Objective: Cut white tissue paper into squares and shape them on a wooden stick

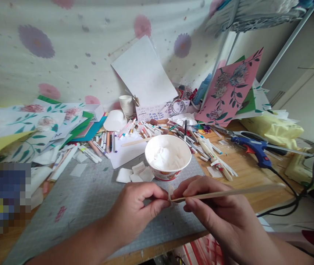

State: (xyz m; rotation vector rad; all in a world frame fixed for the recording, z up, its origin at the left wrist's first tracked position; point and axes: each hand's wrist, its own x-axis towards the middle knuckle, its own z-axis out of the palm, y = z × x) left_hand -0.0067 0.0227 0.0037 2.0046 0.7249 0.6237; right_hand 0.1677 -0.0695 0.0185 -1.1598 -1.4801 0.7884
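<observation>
My left hand (135, 211) is closed in a pinch on a small, whitish, translucent piece (170, 190) that looks like thin paper or tissue. In my right hand (225, 215) is a flat wooden stick (236, 191), held between thumb and fingers. Its left tip meets the small piece at my left fingertips, while the long end points right. Just beyond my hands stands a white paper bowl (168, 173) with white, soft-looking material (164, 154) inside. Several small white squares (139, 173) lie left of the bowl on the grey cutting mat (88, 202).
Markers and pens (148, 129) lie scattered behind the bowl. A blue glue gun (252, 149) with a black cable and scissors (245, 134) are at right. Flower-decorated cards (42, 121) pile up at left; a pink card (230, 90) leans at right. Stacked paper cups (126, 105) stand at the back.
</observation>
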